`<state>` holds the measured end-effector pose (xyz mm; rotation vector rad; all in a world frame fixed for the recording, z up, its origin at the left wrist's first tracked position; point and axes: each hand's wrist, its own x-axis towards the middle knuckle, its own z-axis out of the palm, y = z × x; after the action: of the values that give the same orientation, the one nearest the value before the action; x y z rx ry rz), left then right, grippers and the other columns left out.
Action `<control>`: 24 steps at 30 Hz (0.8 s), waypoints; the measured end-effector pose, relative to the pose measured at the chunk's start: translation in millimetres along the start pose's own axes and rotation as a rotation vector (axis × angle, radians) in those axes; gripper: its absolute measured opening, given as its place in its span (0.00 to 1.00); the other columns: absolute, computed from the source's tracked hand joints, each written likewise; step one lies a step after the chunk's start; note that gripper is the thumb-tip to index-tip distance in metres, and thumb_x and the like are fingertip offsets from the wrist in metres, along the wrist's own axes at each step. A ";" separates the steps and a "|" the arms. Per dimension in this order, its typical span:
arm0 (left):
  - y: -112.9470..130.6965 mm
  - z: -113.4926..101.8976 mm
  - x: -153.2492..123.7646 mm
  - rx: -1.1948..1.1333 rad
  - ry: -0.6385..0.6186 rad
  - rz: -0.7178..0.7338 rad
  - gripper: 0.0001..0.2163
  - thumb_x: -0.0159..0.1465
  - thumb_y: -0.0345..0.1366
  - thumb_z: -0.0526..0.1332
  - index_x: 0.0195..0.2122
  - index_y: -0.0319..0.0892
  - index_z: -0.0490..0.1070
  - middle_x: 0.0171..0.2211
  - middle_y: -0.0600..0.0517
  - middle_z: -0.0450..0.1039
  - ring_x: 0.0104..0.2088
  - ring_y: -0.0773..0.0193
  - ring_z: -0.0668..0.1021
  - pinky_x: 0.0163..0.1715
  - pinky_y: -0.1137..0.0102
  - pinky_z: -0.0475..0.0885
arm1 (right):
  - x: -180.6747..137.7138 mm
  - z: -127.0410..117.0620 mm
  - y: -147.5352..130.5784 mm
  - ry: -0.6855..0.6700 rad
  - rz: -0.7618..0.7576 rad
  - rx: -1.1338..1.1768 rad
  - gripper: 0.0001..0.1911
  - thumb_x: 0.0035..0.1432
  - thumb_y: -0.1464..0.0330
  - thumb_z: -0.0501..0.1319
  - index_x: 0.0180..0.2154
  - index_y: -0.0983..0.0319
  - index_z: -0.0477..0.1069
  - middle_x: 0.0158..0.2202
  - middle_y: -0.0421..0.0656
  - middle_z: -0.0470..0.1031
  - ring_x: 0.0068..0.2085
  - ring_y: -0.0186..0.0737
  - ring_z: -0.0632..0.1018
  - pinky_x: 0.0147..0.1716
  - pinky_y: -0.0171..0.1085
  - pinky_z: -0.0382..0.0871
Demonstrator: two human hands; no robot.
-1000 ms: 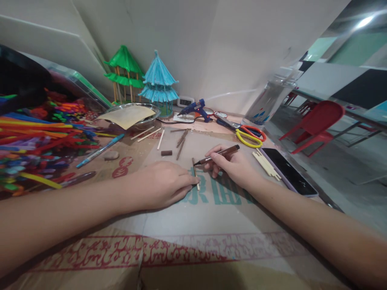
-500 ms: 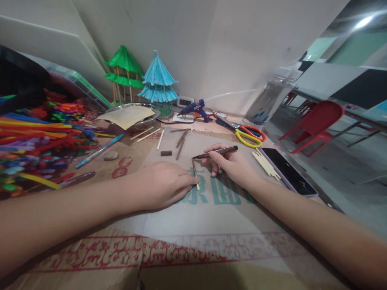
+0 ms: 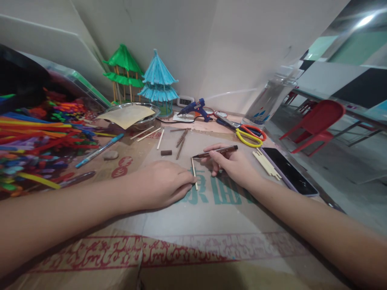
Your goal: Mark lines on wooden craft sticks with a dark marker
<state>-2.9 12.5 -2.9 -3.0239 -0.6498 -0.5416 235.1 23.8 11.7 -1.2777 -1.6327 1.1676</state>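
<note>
My left hand rests on the cardboard sheet with its fingertips pinched on a thin pale wooden stick that lies flat. My right hand grips a brown marker pen like a pencil, its tip pointing left just above the stick's far end. A brown pen cap lies a little way behind my left hand, beside several brown-coloured sticks.
A heap of coloured pipe cleaners fills the left. Behind stand a green and a blue model pagoda, a glass bowl, a blue glue gun, scissors, a phone, pale sticks and a blue pen.
The marker tip has lifted from the stick's upper part and moved to its far end. The stick now shows its pale side instead of the brown one. My left hand stays put.
</note>
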 end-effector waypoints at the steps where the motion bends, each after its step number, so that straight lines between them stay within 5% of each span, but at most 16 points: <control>1: 0.0 -0.1 0.0 0.000 -0.005 -0.003 0.11 0.72 0.37 0.53 0.46 0.44 0.74 0.33 0.51 0.78 0.32 0.61 0.78 0.33 0.68 0.67 | -0.1 0.0 -0.5 -0.002 0.003 -0.003 0.14 0.64 0.60 0.60 0.45 0.63 0.71 0.33 0.45 0.82 0.20 0.32 0.75 0.22 0.33 0.71; 14: 0.1 1.2 0.4 -0.005 -0.030 -0.015 0.11 0.72 0.37 0.52 0.45 0.44 0.74 0.32 0.52 0.77 0.31 0.62 0.77 0.33 0.67 0.66 | -0.7 0.4 -2.9 -0.008 -0.001 -0.029 0.14 0.64 0.62 0.59 0.46 0.64 0.71 0.33 0.43 0.81 0.20 0.30 0.75 0.20 0.32 0.67; 24: -0.3 1.0 0.4 -0.007 -0.039 -0.017 0.11 0.72 0.37 0.51 0.45 0.44 0.74 0.33 0.52 0.77 0.32 0.61 0.78 0.34 0.67 0.67 | -0.3 -1.6 -3.2 -0.049 -0.028 -0.034 0.10 0.62 0.62 0.60 0.37 0.64 0.71 0.26 0.42 0.80 0.20 0.32 0.76 0.21 0.31 0.66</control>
<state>-2.3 13.0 -3.7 -3.0459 -0.6773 -0.4875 235.7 23.6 15.3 -1.2527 -1.7074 1.1671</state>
